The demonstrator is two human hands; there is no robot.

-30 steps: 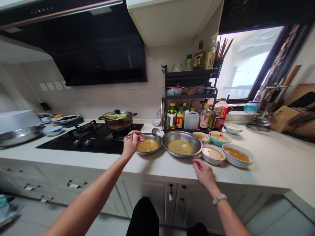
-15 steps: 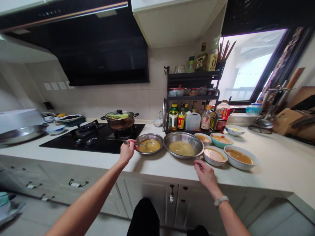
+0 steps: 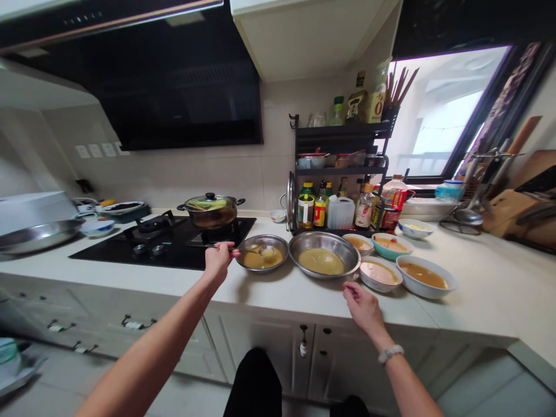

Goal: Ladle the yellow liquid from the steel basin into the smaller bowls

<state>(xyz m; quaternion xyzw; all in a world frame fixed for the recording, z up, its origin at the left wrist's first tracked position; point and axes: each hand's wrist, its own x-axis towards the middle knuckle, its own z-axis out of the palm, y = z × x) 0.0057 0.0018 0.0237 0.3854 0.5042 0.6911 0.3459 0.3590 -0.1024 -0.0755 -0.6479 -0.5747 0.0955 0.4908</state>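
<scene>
My left hand [image 3: 218,259] is closed round the handle of a metal spoon [image 3: 266,251]. The spoon's head is over the smaller steel bowl [image 3: 285,259], which holds yellowish-brown liquid, and pale liquid appears to fill it. Beside that bowl, on its right, stands a larger steel basin [image 3: 351,255] with yellowish broth. My right hand [image 3: 364,306] is at the counter's front edge, just in front of the basin, its fingers curled together; whether anything small is between them is hidden. Close to it sits a patterned bowl [image 3: 380,286] of pinkish-orange liquid.
A white oval bowl [image 3: 449,284], a green bowl [image 3: 391,253] and a small bowl [image 3: 358,251] hold orange-brown liquid at right. A lidded pot [image 3: 212,217] stands on the black gas hob [image 3: 117,252]. Behind the bowls is a rack [image 3: 341,171] of bottles.
My left hand has moved slightly left and up, bringing the spoon up with liquid in its head. My right hand stays in place.
</scene>
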